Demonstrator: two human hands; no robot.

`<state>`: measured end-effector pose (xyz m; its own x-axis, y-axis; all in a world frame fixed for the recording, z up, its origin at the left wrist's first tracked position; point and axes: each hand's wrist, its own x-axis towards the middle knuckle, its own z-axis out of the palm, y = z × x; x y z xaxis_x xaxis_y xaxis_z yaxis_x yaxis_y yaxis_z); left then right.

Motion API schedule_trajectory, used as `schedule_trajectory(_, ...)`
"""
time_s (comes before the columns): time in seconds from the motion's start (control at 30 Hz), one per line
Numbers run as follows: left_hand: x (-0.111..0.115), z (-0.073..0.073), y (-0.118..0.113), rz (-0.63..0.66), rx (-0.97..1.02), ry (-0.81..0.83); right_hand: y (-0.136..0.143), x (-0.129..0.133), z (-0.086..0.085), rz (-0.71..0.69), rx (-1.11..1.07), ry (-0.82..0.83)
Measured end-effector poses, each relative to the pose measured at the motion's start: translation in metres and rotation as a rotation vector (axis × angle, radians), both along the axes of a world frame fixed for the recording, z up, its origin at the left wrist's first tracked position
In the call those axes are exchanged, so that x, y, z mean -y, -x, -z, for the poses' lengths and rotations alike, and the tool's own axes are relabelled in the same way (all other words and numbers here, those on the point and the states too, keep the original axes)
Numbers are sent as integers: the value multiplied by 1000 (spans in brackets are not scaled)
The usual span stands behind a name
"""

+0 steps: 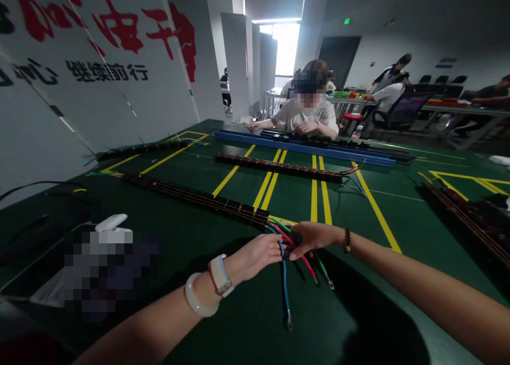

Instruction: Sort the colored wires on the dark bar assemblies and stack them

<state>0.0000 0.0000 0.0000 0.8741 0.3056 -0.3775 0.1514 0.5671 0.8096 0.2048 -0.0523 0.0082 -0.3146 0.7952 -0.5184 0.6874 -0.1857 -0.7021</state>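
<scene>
Green tabletop (402, 205) w/ yellow tape lines (379, 213); lettered wall (167, 102) upper left of frame. Co-worker (285, 114) upper ctr, behind blue rail (258, 143). Long dark strip (199, 196) runs mid-left to ctr, wires at near end. My L hand (257, 256), ctr: fingers together, curled at blue wire (285, 290), lug hanging lower ctr. My R hand (319, 235) just right: thumb & fingers around red wire (306, 265), green wire (323, 270) beside; can't tell if either hand's clamped.
</scene>
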Motion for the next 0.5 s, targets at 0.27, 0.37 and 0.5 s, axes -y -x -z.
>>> schedule_trajectory(0.27,11,-12,-8,-59,-38,3,-2,0,4,30,-196,32)
schedule_trajectory(0.37,17,-13,-13,-41,-37,-68,0,6,12,111,-395,153)
schedule_trajectory(0.5,21,-12,-20,-113,-65,-154,8,12,27,267,-598,216)
